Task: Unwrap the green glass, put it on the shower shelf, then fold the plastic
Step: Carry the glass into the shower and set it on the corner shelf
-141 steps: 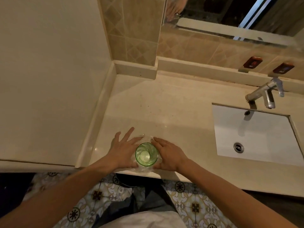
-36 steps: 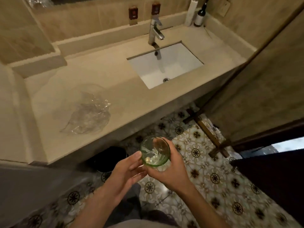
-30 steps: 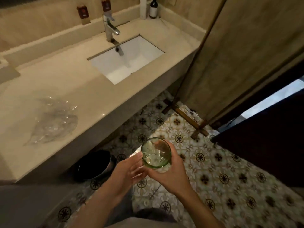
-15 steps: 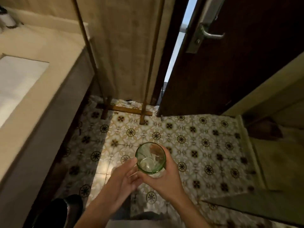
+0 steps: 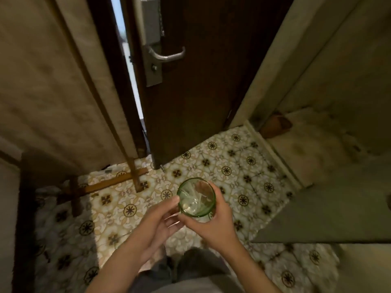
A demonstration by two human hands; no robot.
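The green glass (image 5: 196, 197) is bare and upright, held at waist height over the patterned floor. My right hand (image 5: 213, 224) wraps around its right side and bottom. My left hand (image 5: 157, 224) rests against its left side with the fingertips touching the wall of the glass. The plastic wrap and the counter are out of view. No shower shelf can be made out in this frame.
A dark wooden door (image 5: 201, 81) with a metal lever handle (image 5: 167, 56) stands ajar straight ahead. A beige screen on a wooden stand (image 5: 118, 180) is to the left. A raised step (image 5: 273, 153) borders a dim tiled area on the right.
The view has swung right, away from the sink counter and the plastic left on it, toward the door and the tiled area. The glass stays in both hands.
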